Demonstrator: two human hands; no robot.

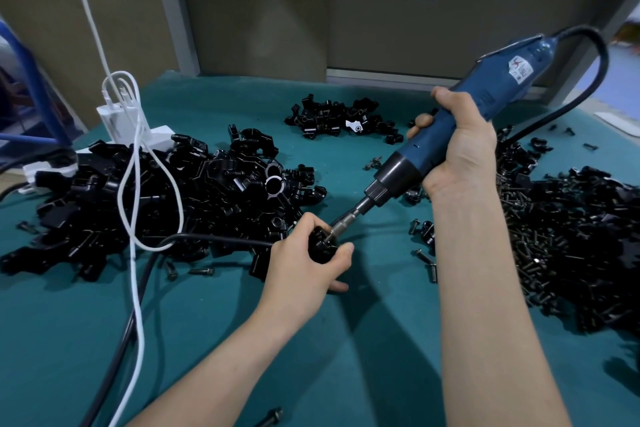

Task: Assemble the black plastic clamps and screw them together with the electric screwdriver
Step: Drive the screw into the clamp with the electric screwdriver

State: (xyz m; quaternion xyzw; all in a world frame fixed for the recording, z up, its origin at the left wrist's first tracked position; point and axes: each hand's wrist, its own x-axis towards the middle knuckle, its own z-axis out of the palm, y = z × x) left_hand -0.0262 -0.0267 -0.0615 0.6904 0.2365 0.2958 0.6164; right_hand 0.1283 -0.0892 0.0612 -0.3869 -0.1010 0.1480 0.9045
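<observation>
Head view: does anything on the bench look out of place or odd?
Two things. A white cable lies looped over the left pile of black parts, where it could snag. One white piece sits in the far pile, otherwise all black.

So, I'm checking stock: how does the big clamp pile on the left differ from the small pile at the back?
The left pile is far larger and sprawls wide; the back pile is small and compact. A white cable lies looped over the left pile; none crosses the back pile. Both are loose black plastic parts on the green mat.
</observation>
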